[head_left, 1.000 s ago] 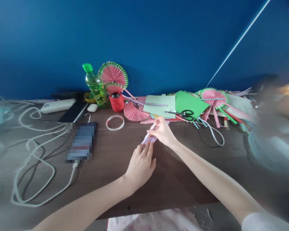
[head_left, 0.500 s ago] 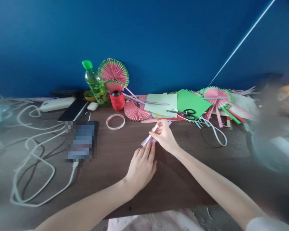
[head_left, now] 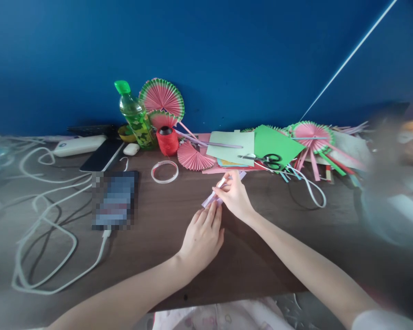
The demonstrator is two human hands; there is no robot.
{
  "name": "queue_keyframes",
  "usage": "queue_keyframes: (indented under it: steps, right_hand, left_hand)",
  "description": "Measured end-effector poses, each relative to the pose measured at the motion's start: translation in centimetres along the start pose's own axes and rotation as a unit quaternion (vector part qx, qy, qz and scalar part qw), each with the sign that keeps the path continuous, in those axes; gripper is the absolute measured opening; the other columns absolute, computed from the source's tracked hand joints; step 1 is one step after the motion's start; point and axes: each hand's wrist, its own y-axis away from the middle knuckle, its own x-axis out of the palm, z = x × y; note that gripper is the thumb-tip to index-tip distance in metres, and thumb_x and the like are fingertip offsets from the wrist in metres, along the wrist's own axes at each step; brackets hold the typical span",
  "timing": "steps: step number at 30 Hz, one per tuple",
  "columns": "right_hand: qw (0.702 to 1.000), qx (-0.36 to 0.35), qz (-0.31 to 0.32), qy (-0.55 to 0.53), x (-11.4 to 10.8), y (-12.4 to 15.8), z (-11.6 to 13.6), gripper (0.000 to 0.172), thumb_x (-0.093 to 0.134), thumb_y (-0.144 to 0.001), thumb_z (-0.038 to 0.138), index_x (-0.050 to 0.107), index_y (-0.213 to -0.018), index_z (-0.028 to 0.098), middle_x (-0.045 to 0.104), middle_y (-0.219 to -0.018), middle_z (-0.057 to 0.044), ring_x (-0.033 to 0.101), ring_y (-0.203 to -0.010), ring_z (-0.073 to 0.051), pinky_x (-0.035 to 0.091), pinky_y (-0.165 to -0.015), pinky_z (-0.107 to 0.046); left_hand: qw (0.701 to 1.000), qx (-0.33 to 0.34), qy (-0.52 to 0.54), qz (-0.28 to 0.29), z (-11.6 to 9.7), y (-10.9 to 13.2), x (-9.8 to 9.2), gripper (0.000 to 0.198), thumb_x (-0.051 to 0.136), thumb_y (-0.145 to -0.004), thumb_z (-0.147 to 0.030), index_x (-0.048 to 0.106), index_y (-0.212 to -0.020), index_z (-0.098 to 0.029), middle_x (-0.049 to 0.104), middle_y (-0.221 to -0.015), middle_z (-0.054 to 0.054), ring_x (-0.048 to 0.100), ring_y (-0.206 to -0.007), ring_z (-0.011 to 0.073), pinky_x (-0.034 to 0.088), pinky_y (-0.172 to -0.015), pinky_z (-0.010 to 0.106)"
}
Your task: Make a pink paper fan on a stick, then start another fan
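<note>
A narrow lilac paper strip (head_left: 209, 200) lies on the dark brown table (head_left: 165, 220), running diagonally. My left hand (head_left: 203, 236) lies flat with its fingertips pressing the strip's near end down. My right hand (head_left: 234, 195) is just beyond it, holding a thin white stick-like tool (head_left: 220, 184) against the strip's far part. Most of the strip is hidden under my fingers.
A phone (head_left: 113, 199) on a white cable (head_left: 48, 238) lies left. At the back stand a green bottle (head_left: 134, 117), a red thread spool (head_left: 167, 140), pink pleated paper fans (head_left: 161, 98), green paper sheets (head_left: 277, 143), scissors (head_left: 265, 159) and a tape ring (head_left: 164, 172).
Both hands stay on the strip with only slight shifts. The view has tilted a little, so the items at the back sit slightly higher in the picture.
</note>
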Motion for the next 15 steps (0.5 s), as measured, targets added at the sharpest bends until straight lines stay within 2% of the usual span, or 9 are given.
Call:
queue_keyframes:
  steps: [8,15]
  right_hand:
    - [0.995,-0.039,-0.020,0.088,0.30,0.18,-0.20,0.026,0.054,-0.073,0.019,0.032,-0.086,0.023,0.056,-0.071,0.004,0.062,-0.057,-0.014,0.048,-0.059,-0.027]
    - [0.991,-0.067,-0.020,0.118,0.49,0.42,-0.50,0.025,0.052,-0.073,0.018,0.032,-0.087,0.023,0.053,-0.071,0.004,0.060,-0.059,-0.014,0.046,-0.059,-0.026]
  left_hand:
    - [1.000,-0.005,0.005,0.010,-0.06,-0.07,-0.04,0.046,0.039,-0.084,-0.023,0.047,-0.125,-0.002,0.051,-0.129,0.016,0.053,-0.110,0.0231,0.041,-0.093,0.035]
    - [1.000,-0.007,0.012,0.013,-0.13,-0.04,0.00,0.045,0.041,-0.084,-0.023,0.047,-0.124,-0.003,0.051,-0.129,0.016,0.051,-0.113,0.0237,0.041,-0.094,0.035]
